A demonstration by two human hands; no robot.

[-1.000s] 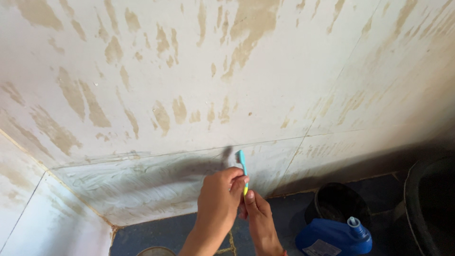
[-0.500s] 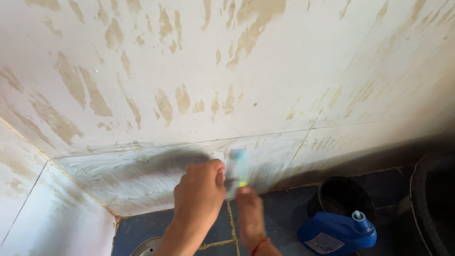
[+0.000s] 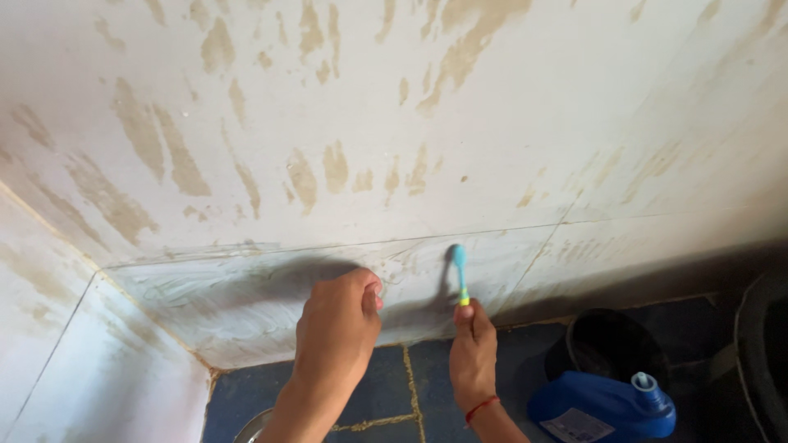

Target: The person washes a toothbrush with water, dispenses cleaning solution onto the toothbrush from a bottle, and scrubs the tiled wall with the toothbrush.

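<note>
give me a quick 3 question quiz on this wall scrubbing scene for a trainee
1. True or false: the right hand holds the toothbrush with its head against the wall tile.
2. Which thing lies on the floor at lower right? A) blue jug B) red bucket C) green sponge
3. Fill in: the left hand is closed in a ____ by the tile, apart from the brush.

Key:
1. True. The brush head touches the lower tile.
2. A. The blue jug lies beside a dark pot.
3. Fist.
</note>
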